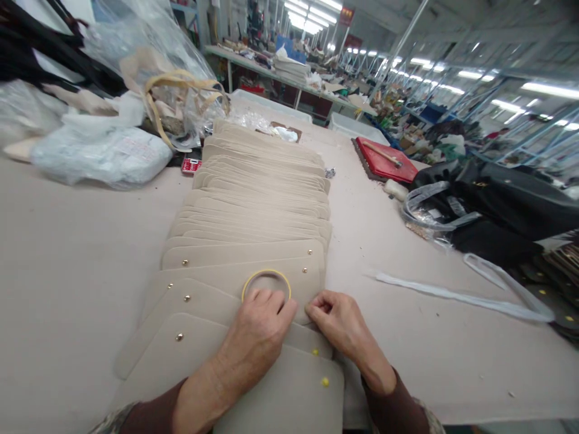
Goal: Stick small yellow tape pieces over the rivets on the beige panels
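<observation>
Fingers closed, my left hand [260, 328] grips a roll of yellow tape [289, 283] over the beige panels. My right hand [339, 316] is pinched at the right edge of a panel; what sits between its fingertips, if anything, is hidden. Beneath both hands, flat beige panels [257, 214] with rounded corners overlap in a long fanned row. Small metal studs [180, 337] show near the corners of the closest ones. On the two nearest panels, yellow spots [324, 381] mark the right-hand corners.
Plastic-wrapped bundles [102, 150] lie at the left of the pale table [67, 253]. A red pad [386, 160] with a wooden-handled tool on it rests at the back right. Black bags [506, 199] and a whitish strip [452, 294] lie on the right.
</observation>
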`<action>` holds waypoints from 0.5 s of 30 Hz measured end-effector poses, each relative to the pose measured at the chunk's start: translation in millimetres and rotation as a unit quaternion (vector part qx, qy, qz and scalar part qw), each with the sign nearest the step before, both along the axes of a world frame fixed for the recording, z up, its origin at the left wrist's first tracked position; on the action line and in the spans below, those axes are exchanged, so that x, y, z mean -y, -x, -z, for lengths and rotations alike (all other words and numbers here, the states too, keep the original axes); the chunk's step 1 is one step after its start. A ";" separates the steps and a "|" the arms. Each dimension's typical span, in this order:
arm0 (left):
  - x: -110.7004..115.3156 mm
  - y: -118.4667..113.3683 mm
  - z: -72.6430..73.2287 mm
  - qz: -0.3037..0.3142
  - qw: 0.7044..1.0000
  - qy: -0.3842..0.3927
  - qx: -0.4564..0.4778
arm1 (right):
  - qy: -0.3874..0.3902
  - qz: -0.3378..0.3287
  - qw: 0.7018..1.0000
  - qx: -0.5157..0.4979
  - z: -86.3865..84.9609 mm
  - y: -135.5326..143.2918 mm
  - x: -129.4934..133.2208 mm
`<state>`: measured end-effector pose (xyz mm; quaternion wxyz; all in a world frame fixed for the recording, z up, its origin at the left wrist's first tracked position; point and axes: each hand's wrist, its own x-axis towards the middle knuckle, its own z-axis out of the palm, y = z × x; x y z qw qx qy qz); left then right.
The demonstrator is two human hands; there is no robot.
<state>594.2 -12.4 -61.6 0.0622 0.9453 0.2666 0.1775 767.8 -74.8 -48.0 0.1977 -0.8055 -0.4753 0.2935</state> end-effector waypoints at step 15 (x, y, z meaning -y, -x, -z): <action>-0.2 22.1 -7.1 0.072 0.978 0.077 0.182 | -0.311 -0.128 0.939 -0.065 -21.2 17.6 24.2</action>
